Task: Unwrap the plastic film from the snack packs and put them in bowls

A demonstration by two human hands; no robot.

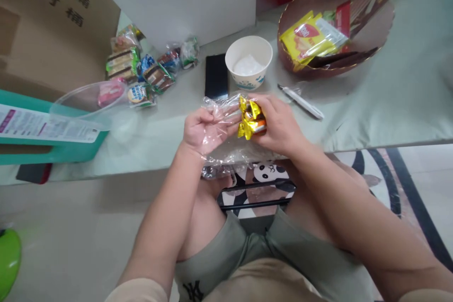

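Note:
My left hand is closed on a thin, clear plastic bag, with the thumb bent over it and other fingers stretched behind the film. The bag's crumpled lower part hangs at the table edge. Gold-wrapped candies with orange labels sit in my right hand, gripped between thumb and fingers right beside the bag's mouth. How many candies there are, I cannot tell. Just beyond my hands stand a white paper bowl with something clear and crumpled inside, and a dark phone lying flat.
A white pen-like cutter lies to the right, below a brown scalloped bowl of snack packets. Several wrapped snacks and a clear plastic lid are at left, near a cardboard box and a green box.

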